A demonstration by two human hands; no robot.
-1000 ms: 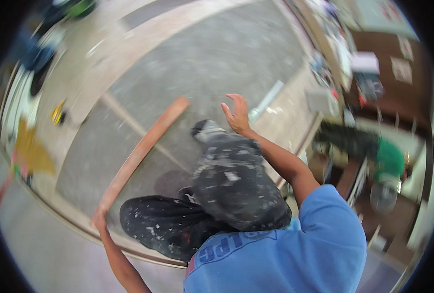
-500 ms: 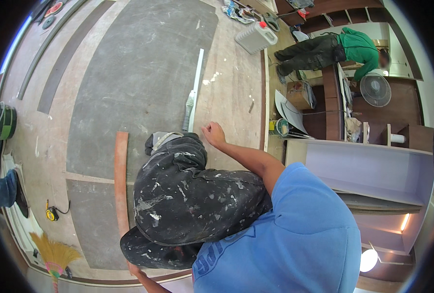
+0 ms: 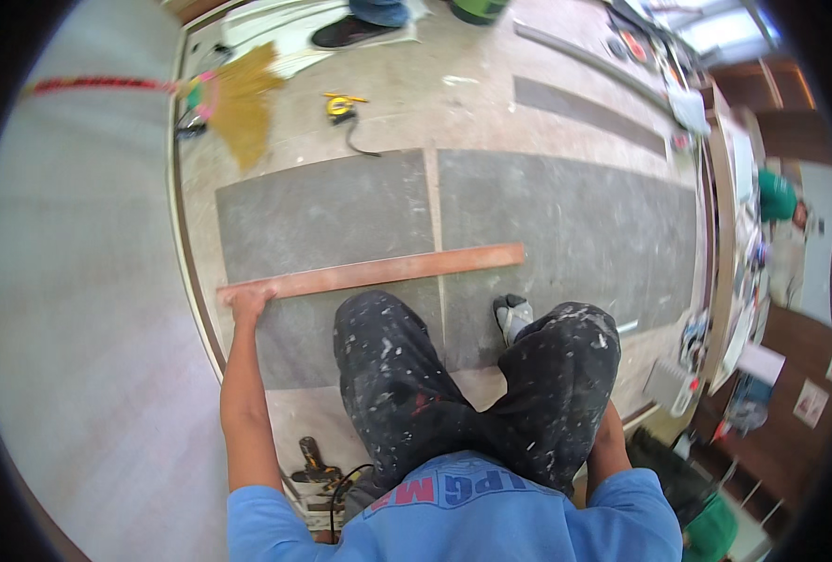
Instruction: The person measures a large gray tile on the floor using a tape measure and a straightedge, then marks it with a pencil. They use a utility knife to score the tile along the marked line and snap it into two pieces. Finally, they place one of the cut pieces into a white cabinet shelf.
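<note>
Reddish-brown strip (image 3: 388, 271) found gripped at left end

The right hand was hidden behind the right leg (image 3: 566, 375); its fingers could not be judged. The left hand (image 3: 247, 300) held the strip, fingers closed, across two grey sheets (image 3: 566, 208). A yellow tape measure (image 3: 340, 110) lay beyond.

Left of the yellow tape measure (image 3: 340, 107) is a straw broom (image 3: 250, 101); just beyond the tape measure, a dark shoe (image 3: 352, 33); beyond and right of it, a green bucket (image 3: 479, 9); well nearer than it, a power drill (image 3: 313, 461).
</note>
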